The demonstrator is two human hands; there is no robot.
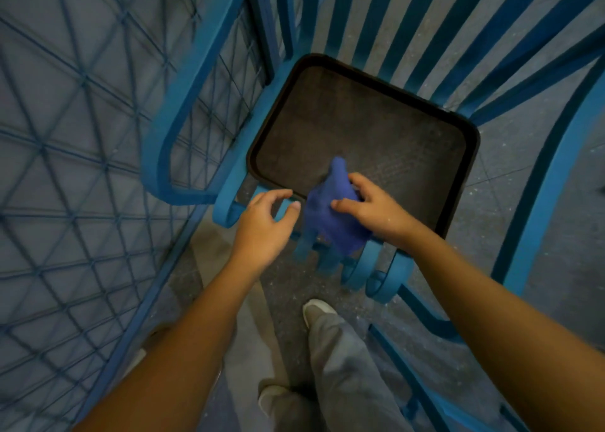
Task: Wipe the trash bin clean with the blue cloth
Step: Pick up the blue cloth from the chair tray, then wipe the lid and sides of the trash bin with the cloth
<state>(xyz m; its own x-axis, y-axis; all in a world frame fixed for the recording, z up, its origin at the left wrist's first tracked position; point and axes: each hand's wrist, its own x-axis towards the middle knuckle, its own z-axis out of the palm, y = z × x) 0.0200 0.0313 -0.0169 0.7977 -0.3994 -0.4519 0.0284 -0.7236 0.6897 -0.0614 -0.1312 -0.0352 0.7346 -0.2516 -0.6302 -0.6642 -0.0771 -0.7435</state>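
1. Head view, looking down. The trash bin [472,156], a dark rounded-rectangular liner, sits inside a blue slatted frame [376,261] in the middle of the scene. Its mouth is open and its inside looks bare.
2. The blue cloth [329,218] is bunched over the bin's near rim. One corner points into the bin and the rest drapes down over the near slats.
3. The right hand [376,210] grips the cloth, fingers and thumb curled round the bunch. Judgement: bunching gives a firm pad to press along the rim.
4. The left hand [262,223] holds nothing, its fingers loosely curled, just left of the cloth at the bin's near-left corner. Whether it touches the rim I cannot tell. It is probably placed there to steady the bin or take the cloth.
5. A blue mesh table [82,136] stands to the left. One shoe [317,310] is on the floor, near the frame.
6. Judgement: the wipe is at the near rim, and the inner walls are likely not yet done.
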